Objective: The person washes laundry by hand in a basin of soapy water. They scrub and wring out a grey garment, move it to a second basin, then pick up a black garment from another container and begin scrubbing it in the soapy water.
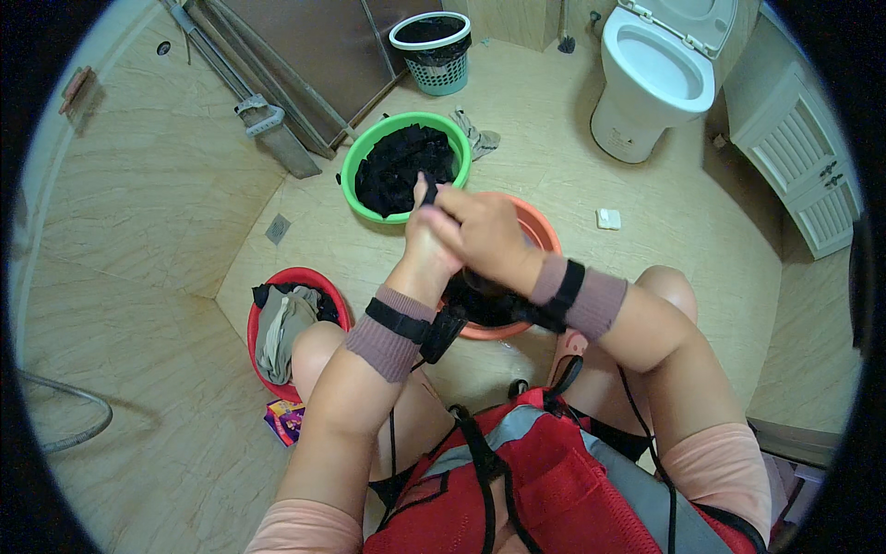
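My left hand (430, 242) and my right hand (490, 225) are pressed together above the orange basin (547, 225), both closed around a dark cloth (430, 190). Only a small end of that cloth shows above the fingers; the hands hide the rest. Below them, dark fabric (484, 305) lies in the orange basin, partly covered by my right wrist. Just beyond the hands is a green basin (349, 181) heaped with black clothing (405, 163). Beside my left knee sits a red basin (253, 346) with a grey garment (284, 325) and black cloth inside.
A white bar, probably soap (609, 219), lies on the tiled floor to the right. Grey socks (477, 135) rest against the green basin. Farther off stand a teal bin (437, 73), a toilet (654, 76) and a white louvred cabinet (796, 149). A purple packet (285, 420) lies near the red basin.
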A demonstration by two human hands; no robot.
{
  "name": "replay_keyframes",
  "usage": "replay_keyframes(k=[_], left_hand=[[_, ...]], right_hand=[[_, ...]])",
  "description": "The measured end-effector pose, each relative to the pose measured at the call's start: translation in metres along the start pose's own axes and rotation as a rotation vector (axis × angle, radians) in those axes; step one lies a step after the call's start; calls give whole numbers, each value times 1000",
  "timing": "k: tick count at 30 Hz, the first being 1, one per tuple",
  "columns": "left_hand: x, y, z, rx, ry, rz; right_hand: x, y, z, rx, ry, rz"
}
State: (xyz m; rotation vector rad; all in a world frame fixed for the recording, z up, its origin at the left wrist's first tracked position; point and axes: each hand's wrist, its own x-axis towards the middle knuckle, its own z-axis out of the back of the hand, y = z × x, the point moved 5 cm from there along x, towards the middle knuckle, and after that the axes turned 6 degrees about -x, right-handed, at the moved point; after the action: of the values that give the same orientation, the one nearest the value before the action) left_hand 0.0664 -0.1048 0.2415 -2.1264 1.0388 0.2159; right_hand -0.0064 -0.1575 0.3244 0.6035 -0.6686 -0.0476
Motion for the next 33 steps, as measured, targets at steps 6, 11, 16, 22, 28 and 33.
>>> replay_keyframes(k=[6,11,16,22,28,33], left_hand=[[-12,4,-12,-163,246,177],[0,2,4,-186,186,162],[-11,3,-17,-20,57,107],[2,4,-12,-261,461,182],[-28,-56,-33,-36,371,-174],[-32,-45,-41,-133,483,-120]], right_hand=[[10,-16,-8,-75,-123,-94],[-5,5,-8,-40,-110,138],[16,-37,0,-49,-189,-233],[4,-22,-4,5,-96,-91],[43,-62,0,919,35,-471],[36,-58,6,385,30,85]])
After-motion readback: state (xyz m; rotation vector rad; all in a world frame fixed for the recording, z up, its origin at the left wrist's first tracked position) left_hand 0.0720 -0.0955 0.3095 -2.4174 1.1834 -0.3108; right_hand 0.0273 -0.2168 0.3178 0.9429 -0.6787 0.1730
